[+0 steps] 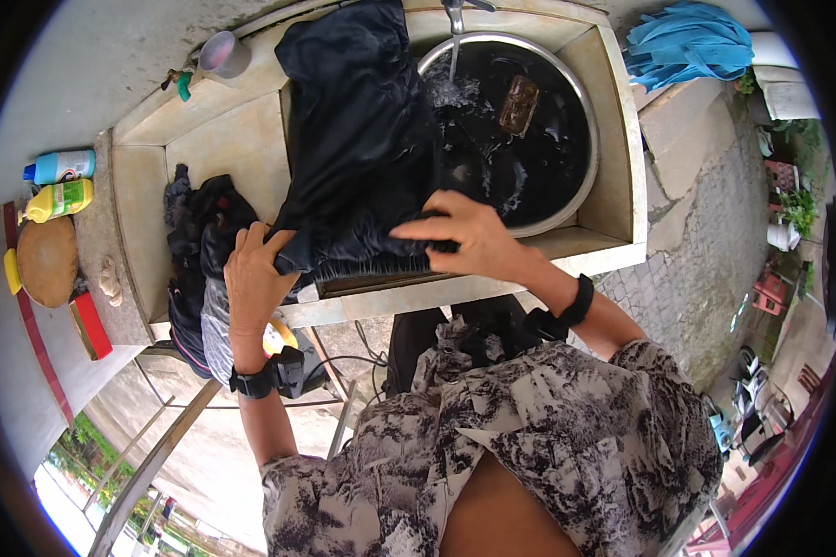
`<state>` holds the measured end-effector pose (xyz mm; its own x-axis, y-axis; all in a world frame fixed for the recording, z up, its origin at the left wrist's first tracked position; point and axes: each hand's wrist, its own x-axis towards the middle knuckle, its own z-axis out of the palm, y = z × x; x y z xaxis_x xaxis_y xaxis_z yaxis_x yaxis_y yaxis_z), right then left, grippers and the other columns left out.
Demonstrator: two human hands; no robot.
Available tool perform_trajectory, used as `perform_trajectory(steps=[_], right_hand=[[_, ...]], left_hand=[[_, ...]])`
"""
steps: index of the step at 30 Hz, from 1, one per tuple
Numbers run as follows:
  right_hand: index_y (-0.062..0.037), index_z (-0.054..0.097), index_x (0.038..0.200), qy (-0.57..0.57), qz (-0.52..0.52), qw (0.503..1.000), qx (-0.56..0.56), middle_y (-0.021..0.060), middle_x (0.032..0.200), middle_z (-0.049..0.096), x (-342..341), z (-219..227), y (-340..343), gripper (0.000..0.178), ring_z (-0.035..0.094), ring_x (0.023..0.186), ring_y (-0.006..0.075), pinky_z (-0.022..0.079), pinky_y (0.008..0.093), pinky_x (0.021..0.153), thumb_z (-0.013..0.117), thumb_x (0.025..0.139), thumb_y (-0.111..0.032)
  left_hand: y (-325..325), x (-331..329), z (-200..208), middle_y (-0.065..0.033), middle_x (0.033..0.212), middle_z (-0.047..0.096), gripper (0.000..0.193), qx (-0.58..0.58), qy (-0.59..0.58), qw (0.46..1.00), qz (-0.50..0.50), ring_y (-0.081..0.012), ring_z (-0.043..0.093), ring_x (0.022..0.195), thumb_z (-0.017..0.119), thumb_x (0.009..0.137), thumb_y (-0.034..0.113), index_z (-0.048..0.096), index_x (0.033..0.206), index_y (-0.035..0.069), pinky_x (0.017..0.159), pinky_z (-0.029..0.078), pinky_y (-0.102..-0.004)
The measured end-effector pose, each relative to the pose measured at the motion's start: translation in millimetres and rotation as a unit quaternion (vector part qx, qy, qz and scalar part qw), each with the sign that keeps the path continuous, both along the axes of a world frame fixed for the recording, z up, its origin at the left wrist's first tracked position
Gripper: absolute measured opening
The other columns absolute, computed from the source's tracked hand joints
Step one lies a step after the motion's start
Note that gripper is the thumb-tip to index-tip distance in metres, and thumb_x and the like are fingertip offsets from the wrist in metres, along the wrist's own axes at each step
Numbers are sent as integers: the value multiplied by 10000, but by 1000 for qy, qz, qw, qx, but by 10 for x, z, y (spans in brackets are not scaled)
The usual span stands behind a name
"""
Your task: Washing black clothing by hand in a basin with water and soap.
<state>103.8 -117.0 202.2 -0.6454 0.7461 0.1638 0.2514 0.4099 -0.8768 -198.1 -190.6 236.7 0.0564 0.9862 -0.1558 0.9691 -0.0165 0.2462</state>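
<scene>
A black garment (358,121) with a gathered elastic waistband lies across the divider of a two-part wash sink (633,176). My left hand (255,278) grips the left end of its waistband, thumb on the cloth. At the right end my right hand (469,237) has hold of the band, index finger stretched along it; part of its grip is hidden. Beside my right hand stands a metal basin (593,139) of dark water, with a brown oblong block (518,105) in it. Water runs into the basin from a tap (455,20).
Dark wet clothes (209,223) are heaped in the left sink part, some hanging over its front edge. A cup (223,56) and a green tap (182,85) are at the back left. Yellow (60,200) and blue-capped (63,167) bottles stand left. Blue cloth (687,45) hangs at the right.
</scene>
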Motion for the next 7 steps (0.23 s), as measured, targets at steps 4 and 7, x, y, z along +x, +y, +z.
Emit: perform_trajectory(steps=[4, 7], right_hand=[[-292, 683, 1154, -110, 100, 988, 29, 32, 902, 559, -156, -312, -228, 443, 543, 883, 226, 480, 378, 729, 707, 717, -231], [-292, 636, 1238, -269, 245, 931, 2, 108, 1080, 511, -212, -320, -75, 443, 474, 1034, 250, 388, 561, 823, 676, 813, -410]], left_hand=[[-113, -19, -146, -115, 1180, 513, 668, -35, 58, 997, -27, -305, 503, 1109, 795, 551, 147, 613, 1191, 211, 914, 415, -480], [-134, -44, -58, -150, 1403, 360, 719, -95, 47, 991, -77, -339, 342, 1320, 776, 577, 156, 557, 1262, 178, 1034, 346, -447]])
